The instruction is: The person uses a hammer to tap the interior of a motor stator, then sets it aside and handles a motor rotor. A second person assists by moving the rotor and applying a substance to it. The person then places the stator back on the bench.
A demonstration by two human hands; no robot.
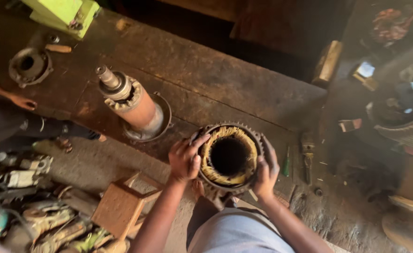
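Centrally, in the head view, a round motor stator (229, 157) stands on end at the near edge of a dark wooden surface (225, 84), its open bore facing up toward the camera. Pale yellow-tan windings ring the dark bore, and a toothed metal rim encloses them. The left hand (185, 159) lies against the stator's left side, fingers curled over the rim and onto the windings, the grip closed about that edge. The right hand (266, 169) lies against the right side, fingers wrapped along the outer rim, the grip likewise closed on the housing. The stator thus sits between the two hands, touching both, just in front of the person's knees.

Farther back on the surface, to the left, a rotor (130, 104) with a copper-coloured body and a steel shaft stands tilted in a round end cover. A second round casting (29, 65) lies near the far left corner, beside a bright green machine part (65, 14). Right of the stator lie a green-handled screwdriver (286, 162) and a small brush-like tool (307, 152). Below the surface edge, a small wooden stool (121, 206) stands on the floor. Another person's hand (22, 101) shows at the left edge, well apart from the stator.
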